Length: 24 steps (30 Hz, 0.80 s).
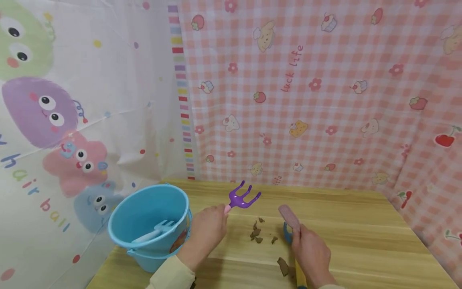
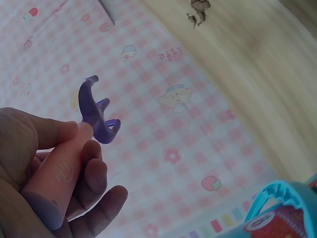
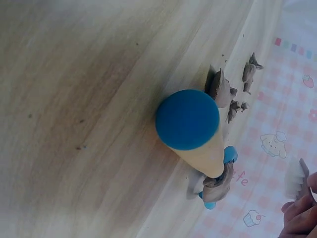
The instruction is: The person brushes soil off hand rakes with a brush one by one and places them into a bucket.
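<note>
Over the wood-grained table (image 1: 361, 233), two bare hands are each grasping something. The left hand (image 1: 207, 228), coming from a pale yellow sleeve (image 1: 173, 273), grips a small fork (image 1: 239, 200) by its pink handle, with thumb and forefinger near the neck; the handle ends in purple and bears pale lettering, and the three curved purple prongs point away from the person, above the tabletop. The right hand (image 1: 312, 253) holds a pinkish brush (image 1: 288, 216) whose pale bristles show at the edge of the right wrist view. Just below that hand is a tool (image 1: 300, 275) with a yellow handle capped in blue and a blue head; a brown lump (image 3: 218, 184) sits across the head. Whether the brush touches this tool I cannot tell. Between the hands, on the table, lie small brown scraps (image 1: 255, 233) in a loose cluster, with a larger brown piece (image 1: 283, 267) nearer the person and just left of the yellow handle. To the left of the left hand stands a light blue bucket (image 1: 144, 208), upright, with a pale blue rake (image 1: 164, 227) leaning inside it. Behind hang a pink checked cloth (image 1: 288, 112) with cherries, cupcakes and flowers and, at left, a white cloth (image 1: 137, 92) printed with cartoon figures
</note>
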Motion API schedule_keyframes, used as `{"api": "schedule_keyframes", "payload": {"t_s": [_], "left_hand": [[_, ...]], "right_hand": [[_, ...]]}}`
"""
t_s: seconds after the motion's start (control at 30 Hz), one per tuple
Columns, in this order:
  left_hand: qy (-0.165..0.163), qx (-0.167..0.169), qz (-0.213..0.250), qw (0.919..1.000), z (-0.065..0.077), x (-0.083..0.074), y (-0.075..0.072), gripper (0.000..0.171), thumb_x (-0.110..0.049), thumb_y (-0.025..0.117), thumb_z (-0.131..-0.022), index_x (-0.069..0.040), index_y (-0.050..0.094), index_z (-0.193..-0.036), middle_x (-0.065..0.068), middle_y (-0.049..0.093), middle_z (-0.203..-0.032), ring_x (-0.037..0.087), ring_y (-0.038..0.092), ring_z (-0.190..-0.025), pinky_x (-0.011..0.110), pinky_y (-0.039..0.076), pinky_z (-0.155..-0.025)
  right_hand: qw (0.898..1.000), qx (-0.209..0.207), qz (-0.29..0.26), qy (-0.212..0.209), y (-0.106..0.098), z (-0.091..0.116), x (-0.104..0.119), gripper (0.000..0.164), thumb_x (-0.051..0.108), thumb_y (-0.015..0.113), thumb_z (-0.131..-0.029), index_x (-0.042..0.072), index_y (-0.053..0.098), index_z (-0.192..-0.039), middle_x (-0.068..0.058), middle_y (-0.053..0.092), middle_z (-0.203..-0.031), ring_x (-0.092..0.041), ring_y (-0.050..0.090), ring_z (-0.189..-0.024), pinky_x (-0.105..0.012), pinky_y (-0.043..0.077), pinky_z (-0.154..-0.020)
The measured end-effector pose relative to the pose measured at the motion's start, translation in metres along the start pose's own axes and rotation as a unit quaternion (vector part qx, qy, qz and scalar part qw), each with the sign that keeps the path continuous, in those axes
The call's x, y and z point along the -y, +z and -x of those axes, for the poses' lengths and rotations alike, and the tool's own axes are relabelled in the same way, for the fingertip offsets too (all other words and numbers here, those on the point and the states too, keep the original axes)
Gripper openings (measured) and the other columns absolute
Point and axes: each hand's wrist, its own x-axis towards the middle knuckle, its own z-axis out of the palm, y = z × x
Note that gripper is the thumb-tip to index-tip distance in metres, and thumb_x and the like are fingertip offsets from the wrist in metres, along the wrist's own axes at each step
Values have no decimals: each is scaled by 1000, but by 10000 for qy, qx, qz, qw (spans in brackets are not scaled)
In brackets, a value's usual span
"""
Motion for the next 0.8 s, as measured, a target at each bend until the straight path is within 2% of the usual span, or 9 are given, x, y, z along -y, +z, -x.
{"api": "schedule_keyframes", "payload": {"t_s": [0.2,0.3,0.43,0.63,0.8], "left_hand": [[-85,-7,-112,9999,1,3,-9,22,-26,67,-93,-8,61,-81,4,51,-60,24,57,-51,38,42,-43],[-222,144,-120,9996,2,7,-15,24,-27,66,-94,-9,61,-80,4,51,-59,24,56,-51,38,42,-42],[-311,356,-156,9988,1,11,-29,24,-25,66,-95,-7,63,-80,5,51,-61,25,56,-53,40,44,-44],[-333,358,-290,9984,2,20,-49,25,-24,63,-96,-3,67,-83,8,54,-71,26,56,-64,42,48,-48],[-330,192,-315,9988,3,32,-57,27,-24,60,-99,0,71,-89,12,61,-83,31,58,-77,46,52,-57]], "right_hand": [[10000,20,-16,28,-1,2,-2,34,26,59,-97,3,66,-121,-14,67,-83,-28,59,-61,-47,43,-47],[9999,74,-51,83,-1,3,-3,33,27,58,-98,3,67,-120,-12,67,-81,-26,57,-60,-45,43,-47],[9999,42,-96,102,-2,6,-5,26,28,59,-98,7,69,-110,-9,66,-79,-26,58,-62,-45,43,-49],[9999,-58,-110,-96,-3,9,-7,23,24,61,-97,5,69,-107,-9,66,-78,-26,59,-61,-46,43,-48],[9999,-89,-121,-65,-3,11,-10,21,23,63,-96,5,69,-102,-7,64,-74,-23,57,-58,-45,42,-47]]}}
